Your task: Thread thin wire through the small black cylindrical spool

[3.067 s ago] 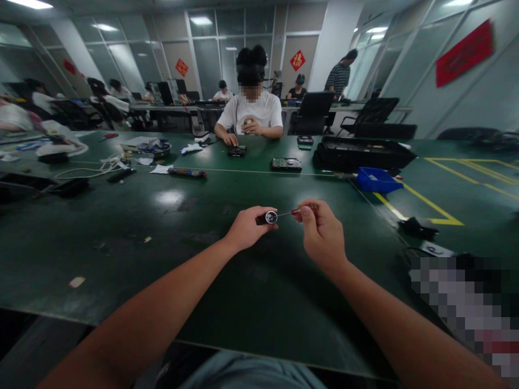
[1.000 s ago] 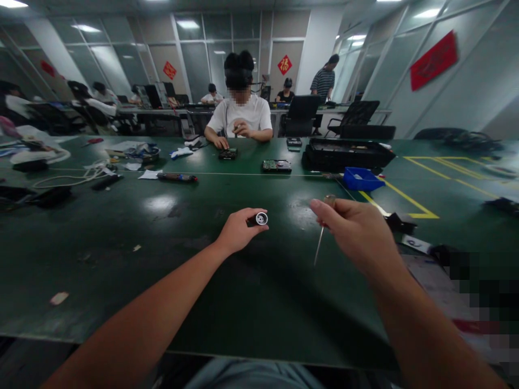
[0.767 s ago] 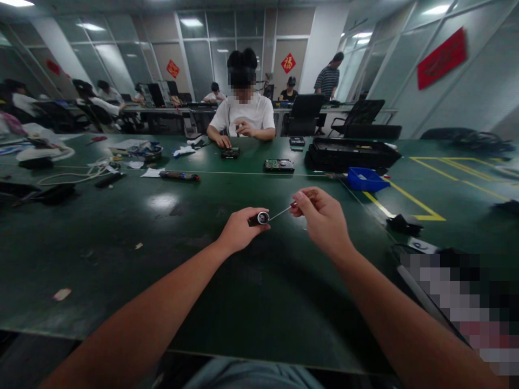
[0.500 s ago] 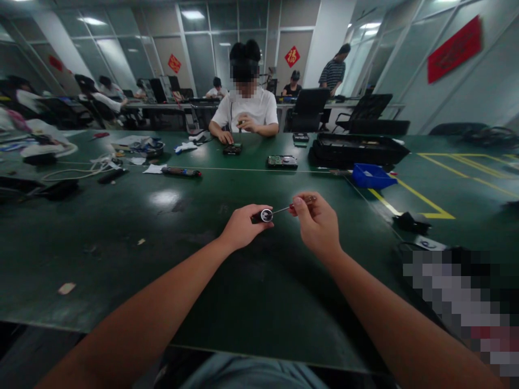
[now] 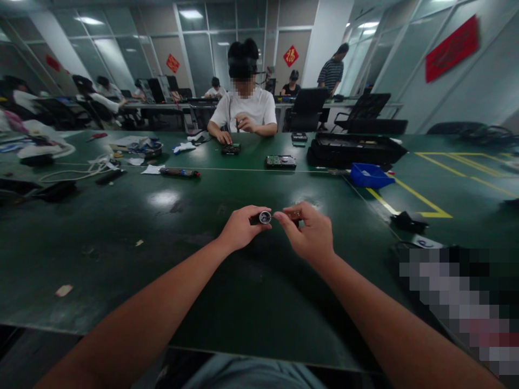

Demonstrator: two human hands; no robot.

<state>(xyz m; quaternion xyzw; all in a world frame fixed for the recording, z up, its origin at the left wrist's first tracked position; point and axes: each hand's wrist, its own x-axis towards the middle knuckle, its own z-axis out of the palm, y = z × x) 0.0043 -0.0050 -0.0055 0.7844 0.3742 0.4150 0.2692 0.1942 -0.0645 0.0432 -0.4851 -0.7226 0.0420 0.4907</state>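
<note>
Between thumb and fingers, my left hand (image 5: 240,227) grips a short black cylinder (image 5: 265,217). Its round end has a silvery rim and faces me, slightly to the right. My right hand (image 5: 310,229) is closed on a screwdriver (image 5: 295,215) with a brownish-red, see-through handle. Most of its thin shaft is hidden by my right thumb, and the tip points at the cylinder's round end. Whether the tip touches anything inside cannot be made out. Both hands are held above the green table (image 5: 227,302).
Across the table a person (image 5: 243,111) in a white shirt handles a dark device (image 5: 231,148). A hard drive (image 5: 280,161), a black case (image 5: 357,151) and a blue bin (image 5: 371,175) lie ahead. A dark pen-like tool (image 5: 180,172) and cables (image 5: 81,172) are leftward.
My right hand has moved left and slightly down, closer to the cylinder, and its thumb now covers more of the screwdriver's shaft. My left hand keeps its grip nearly in place.
</note>
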